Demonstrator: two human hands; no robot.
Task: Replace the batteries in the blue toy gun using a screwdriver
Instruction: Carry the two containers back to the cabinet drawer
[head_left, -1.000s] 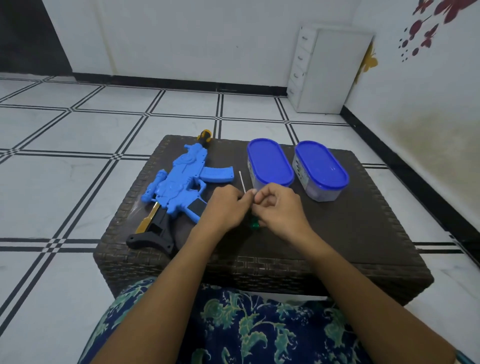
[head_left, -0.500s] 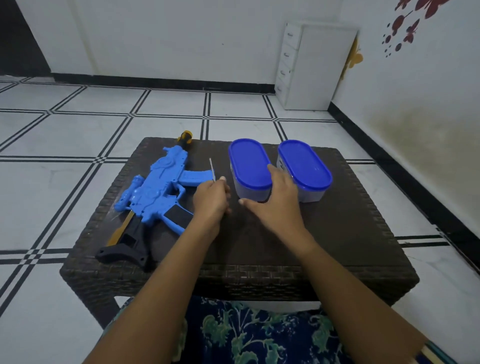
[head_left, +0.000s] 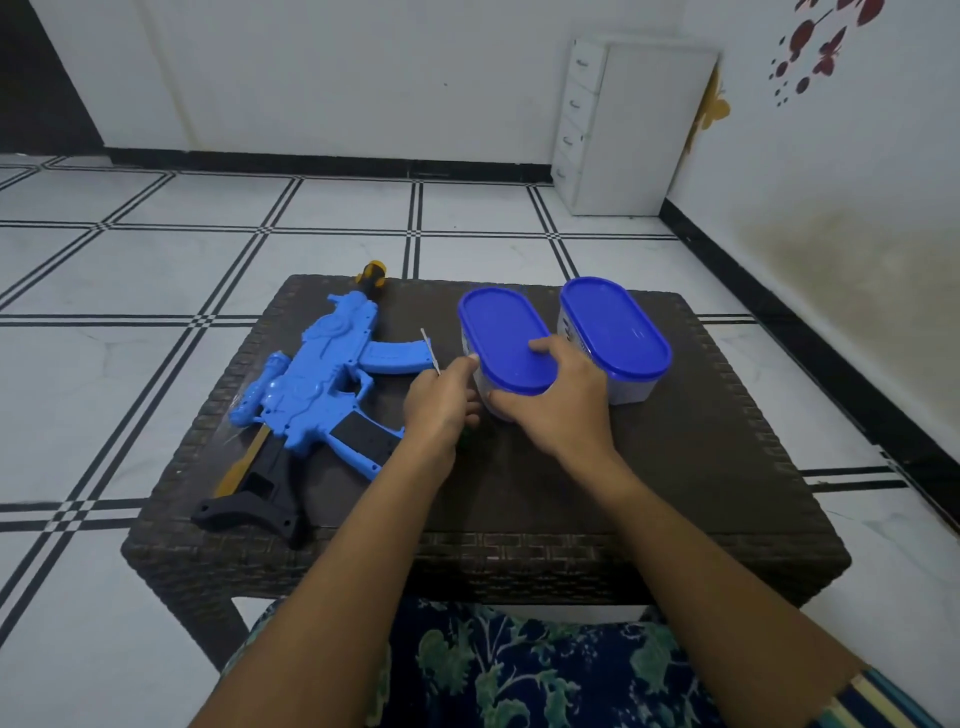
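Both hands busy: my left hand (head_left: 441, 410) pinches the screwdriver (head_left: 430, 351), right hand (head_left: 556, 410) grips the left tub (head_left: 498, 332), lettering seemingly unreadable. Blue toy gun (head_left: 317, 384) lies diagonally, muzzle away.

Wicker table (head_left: 701, 467), white drawer cabinet (head_left: 654, 130)

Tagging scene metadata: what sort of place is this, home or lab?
Most likely a room in a home: a tiled floor, a white drawer unit in the corner, butterfly stickers on the wall, and a low wicker table as the work surface.
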